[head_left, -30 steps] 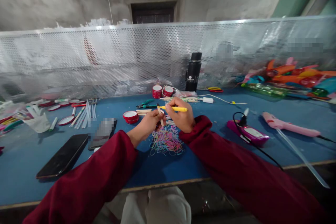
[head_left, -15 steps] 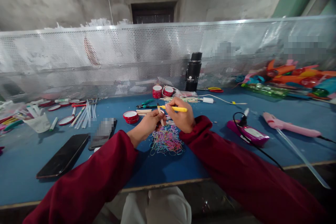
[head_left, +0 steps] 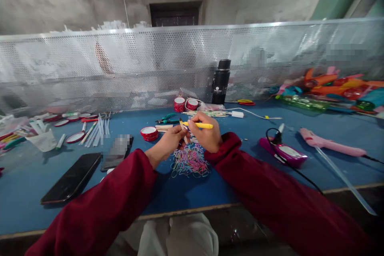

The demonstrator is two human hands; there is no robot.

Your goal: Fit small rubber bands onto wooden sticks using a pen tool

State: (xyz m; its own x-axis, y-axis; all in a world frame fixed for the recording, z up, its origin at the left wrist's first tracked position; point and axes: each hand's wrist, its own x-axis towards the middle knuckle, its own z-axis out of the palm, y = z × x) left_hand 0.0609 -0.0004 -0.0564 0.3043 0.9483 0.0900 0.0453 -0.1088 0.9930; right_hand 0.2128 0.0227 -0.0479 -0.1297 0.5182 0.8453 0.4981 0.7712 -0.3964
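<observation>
My left hand (head_left: 172, 141) is closed, pinching a flat wooden craft stick (head_left: 185, 137) that stands tilted, its upper end dark. In my right hand (head_left: 208, 132) is a yellow marker (head_left: 202, 125), gripped like a pen. The marker's tip lies at the upper part of the stick; whether they touch is too small to tell. A loose heap of small coloured rubber bands (head_left: 191, 162) lies just below both hands. Behind my left hand are more wooden sticks (head_left: 163, 128), a red roll of tape (head_left: 149, 133) and green-handled pliers (head_left: 168, 118).
A black bottle (head_left: 221, 82) stands against the perforated metal screen (head_left: 135, 72). Phones (head_left: 72, 179) lie to the left, near a white cup of pens (head_left: 43, 140). A pink glue gun (head_left: 333, 143) and a purple power strip (head_left: 283, 153) with its cable lie right.
Almost nothing differs. The right hand and the marker have shifted very slightly to the left; the left hand keeps the stick in the same place.
</observation>
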